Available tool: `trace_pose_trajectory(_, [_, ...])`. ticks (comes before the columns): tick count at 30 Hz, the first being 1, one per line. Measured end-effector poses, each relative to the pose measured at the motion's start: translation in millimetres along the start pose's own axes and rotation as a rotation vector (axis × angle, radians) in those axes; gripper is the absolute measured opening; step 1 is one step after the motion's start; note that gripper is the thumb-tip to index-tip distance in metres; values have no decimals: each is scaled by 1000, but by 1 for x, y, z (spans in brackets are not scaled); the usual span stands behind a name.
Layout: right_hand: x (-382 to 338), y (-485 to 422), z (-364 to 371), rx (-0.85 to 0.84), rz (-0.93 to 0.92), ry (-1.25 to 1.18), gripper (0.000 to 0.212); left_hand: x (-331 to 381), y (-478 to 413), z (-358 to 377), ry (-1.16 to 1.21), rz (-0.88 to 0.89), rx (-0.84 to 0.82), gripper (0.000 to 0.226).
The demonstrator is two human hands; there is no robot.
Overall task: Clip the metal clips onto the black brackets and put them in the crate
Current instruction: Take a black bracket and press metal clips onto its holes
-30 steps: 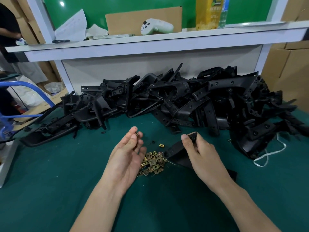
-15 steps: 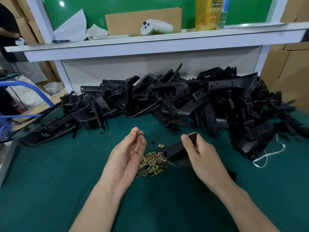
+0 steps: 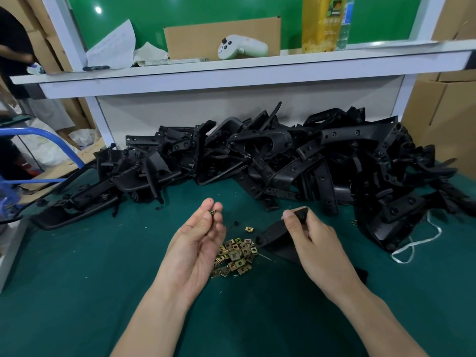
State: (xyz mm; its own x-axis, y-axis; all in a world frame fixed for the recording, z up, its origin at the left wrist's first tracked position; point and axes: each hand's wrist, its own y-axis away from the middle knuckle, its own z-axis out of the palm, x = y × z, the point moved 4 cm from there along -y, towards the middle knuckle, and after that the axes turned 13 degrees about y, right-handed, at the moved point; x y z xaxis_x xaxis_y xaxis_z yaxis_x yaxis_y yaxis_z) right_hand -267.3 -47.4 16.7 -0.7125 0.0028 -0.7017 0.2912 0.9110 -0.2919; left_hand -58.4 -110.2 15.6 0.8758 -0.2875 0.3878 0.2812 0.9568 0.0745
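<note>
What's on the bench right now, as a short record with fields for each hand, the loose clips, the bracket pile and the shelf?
left hand: pinches one small brass-coloured metal clip at its fingertips, above the green table mat
right hand: grips one end of a long black plastic bracket
loose clips: heaped on the mat between the hands; one stray clip just beyond
bracket pile: black plastic brackets heaped along the mat's far edge
white shelf: white handheld controller lying on it
</note>
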Motion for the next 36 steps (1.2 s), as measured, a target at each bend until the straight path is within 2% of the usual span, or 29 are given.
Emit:
trace_pose_trajectory(5, [-1, -1, -4, 58, -42, 135, 42, 1, -3, -1, -38, 32, 1, 34])
trace_pose_trajectory(9, [0, -3, -1, 60, -26, 107, 40, -2, 0, 3, -182, 113, -2, 31])
trace_pose_trajectory(11, [1, -2, 2, 38, -14, 94, 42, -3, 5, 7, -379, 197, -31, 27])
trace_pose_trajectory(14, [2, -2, 1, 55, -12, 68, 43, -6, 10, 12, -845, 371, -55, 33])
trace_pose_trajectory(16, [2, -1, 0, 67, -22, 49, 42, -12, 13, 15, -959, 416, -102, 36])
trace_pose_trajectory(26, [-4, 2, 3, 4, -45, 28, 43, -30, 15, 15, -989, 275, -169, 29])
trace_pose_trajectory(36, [-3, 1, 3, 11, -31, 22, 45, -33, 18, 15, -987, 233, -207, 26])
